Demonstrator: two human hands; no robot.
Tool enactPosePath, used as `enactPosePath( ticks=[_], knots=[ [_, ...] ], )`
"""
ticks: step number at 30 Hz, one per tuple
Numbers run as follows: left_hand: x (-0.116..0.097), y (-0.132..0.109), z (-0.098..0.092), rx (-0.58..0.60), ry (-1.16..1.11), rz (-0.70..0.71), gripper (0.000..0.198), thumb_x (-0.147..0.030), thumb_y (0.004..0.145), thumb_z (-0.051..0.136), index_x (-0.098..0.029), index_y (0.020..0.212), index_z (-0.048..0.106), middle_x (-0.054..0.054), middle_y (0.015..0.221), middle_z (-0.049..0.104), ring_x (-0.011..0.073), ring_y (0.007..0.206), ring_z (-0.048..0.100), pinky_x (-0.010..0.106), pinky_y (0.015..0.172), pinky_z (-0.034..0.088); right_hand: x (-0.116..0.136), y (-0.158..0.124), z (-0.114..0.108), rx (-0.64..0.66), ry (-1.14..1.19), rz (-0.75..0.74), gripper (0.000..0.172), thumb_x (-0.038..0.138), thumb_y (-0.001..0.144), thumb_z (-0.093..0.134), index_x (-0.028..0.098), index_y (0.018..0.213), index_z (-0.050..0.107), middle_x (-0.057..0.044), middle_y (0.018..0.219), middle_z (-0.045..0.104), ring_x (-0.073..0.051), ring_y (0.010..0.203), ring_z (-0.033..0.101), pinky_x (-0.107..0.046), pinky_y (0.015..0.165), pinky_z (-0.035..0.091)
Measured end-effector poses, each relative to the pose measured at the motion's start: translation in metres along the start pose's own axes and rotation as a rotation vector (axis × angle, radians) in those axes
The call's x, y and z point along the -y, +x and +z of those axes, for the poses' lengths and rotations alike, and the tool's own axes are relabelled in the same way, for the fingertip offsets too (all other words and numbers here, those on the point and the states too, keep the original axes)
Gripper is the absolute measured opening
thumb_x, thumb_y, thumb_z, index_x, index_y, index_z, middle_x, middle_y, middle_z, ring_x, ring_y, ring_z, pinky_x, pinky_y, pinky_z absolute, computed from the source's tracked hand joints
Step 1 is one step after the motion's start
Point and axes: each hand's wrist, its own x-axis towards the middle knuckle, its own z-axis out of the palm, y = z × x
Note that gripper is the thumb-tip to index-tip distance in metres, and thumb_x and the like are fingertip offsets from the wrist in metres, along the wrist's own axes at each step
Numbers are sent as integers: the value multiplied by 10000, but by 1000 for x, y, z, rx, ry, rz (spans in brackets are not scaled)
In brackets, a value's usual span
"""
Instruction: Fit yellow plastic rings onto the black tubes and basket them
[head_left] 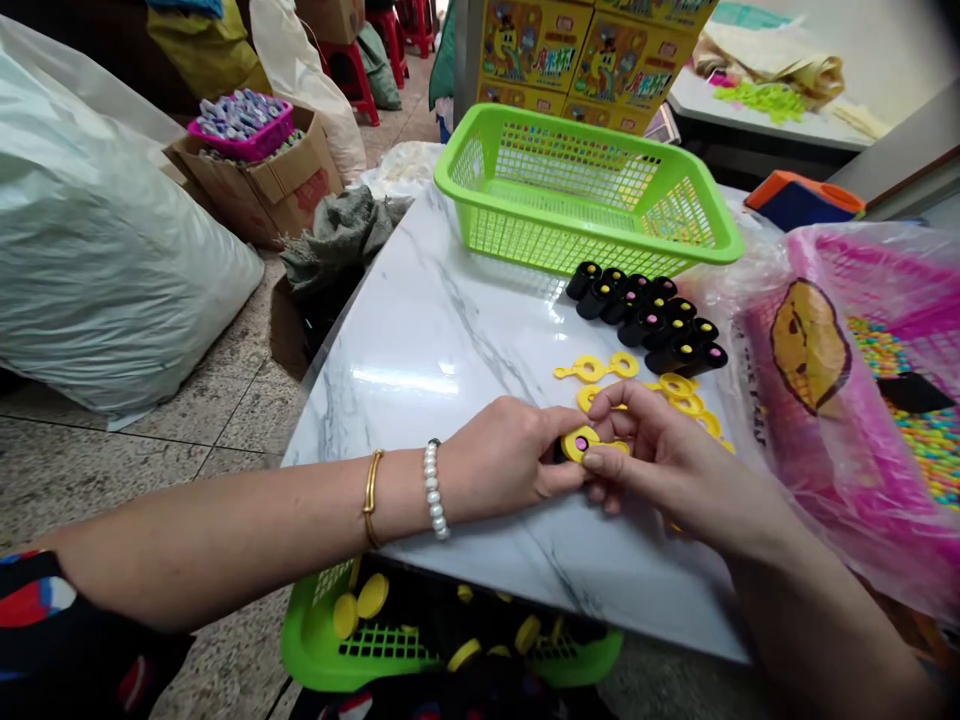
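My left hand (pixel 517 450) is closed around a small black cylinder (pixel 559 452) lying low over the marble-patterned table. A yellow plastic ring cap (pixel 577 443) sits over the cylinder's end, with a pink dot showing in its hole. Thumb and fingers of my right hand (pixel 637 450) pinch the yellow cap at its tab side. Just beyond my hands lie more yellow ring caps (pixel 589 369), some partly hidden by my right hand. Farther back, several black cylinders (pixel 641 325) stand in a cluster, each with a yellow or pink dot in its top.
An open green basket (pixel 585 190) stands at the table's back. On the right is a pink basket (pixel 810 400) under clear plastic, holding colourful pellets (pixel 930 450). Below the near edge, another green basket (pixel 300 640) holds black pieces and yellow caps. A big white sack (pixel 112 240) stands left.
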Motion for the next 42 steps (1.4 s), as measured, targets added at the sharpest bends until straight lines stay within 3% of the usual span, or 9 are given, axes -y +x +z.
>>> enactPosePath(
  ticks=[4,10,16,22,27,31,35,39,42],
  knots=[
    [0,1,-6,17,-76,-46,143,-275,852,605,-162,893,682,-37,631,604,68,539,505,177,513,366,-1,1,-1,61,-39,-38,374,421,858,679,250,1001,378,65,752,576,-84,543,591,-202,493,483],
    [-7,0,-20,352,-546,-350,333,-405,945,498,-146,1101,634,6,715,621,81,497,577,177,435,420,-4,3,3,97,-37,-34,352,474,896,600,239,1040,381,85,680,543,-71,433,531,-193,413,424],
    [-3,4,-7,205,-751,-507,291,-327,970,482,-91,958,652,16,624,628,85,484,602,201,487,501,-10,0,4,-15,-201,-175,316,441,890,620,220,1073,488,63,703,531,-72,482,526,-202,443,413],
    [-3,-2,-7,209,-689,-417,376,-397,965,469,-112,1171,601,-7,618,603,105,501,610,212,480,498,-7,0,3,-62,-334,-199,286,415,899,612,195,1068,543,70,644,495,-63,473,434,-198,430,334],
    [-5,-12,-7,103,-367,-255,674,-444,807,697,-170,1367,440,-10,678,645,121,503,605,220,499,473,1,-11,-8,20,-295,-184,406,376,872,653,208,1212,507,20,792,572,-108,629,586,-237,563,482],
    [-5,-12,-3,44,-243,-177,426,-301,826,680,-181,1222,581,-31,658,620,86,500,551,191,517,435,7,-18,-16,77,-93,-134,316,347,906,610,201,1162,495,-43,910,674,-153,802,688,-321,764,565],
    [-5,-8,-3,57,-147,-97,286,-304,834,679,-185,1094,686,-33,623,585,85,563,500,171,520,376,7,-20,-20,88,-125,-71,217,369,899,628,178,992,581,-49,796,718,-152,734,701,-294,694,573],
    [-4,-5,-5,94,-147,-62,231,-343,859,651,-181,1012,713,-31,618,576,82,568,484,168,519,359,3,-17,-26,170,-60,-30,261,338,864,681,166,1038,592,-85,875,739,-176,797,712,-311,720,574],
    [-5,-5,-3,123,-127,-45,207,-325,848,663,-189,998,710,-35,609,579,86,552,486,176,516,351,3,-11,-24,164,-2,57,310,338,818,722,184,1025,549,-7,715,693,-139,594,666,-259,560,546]
  ],
)
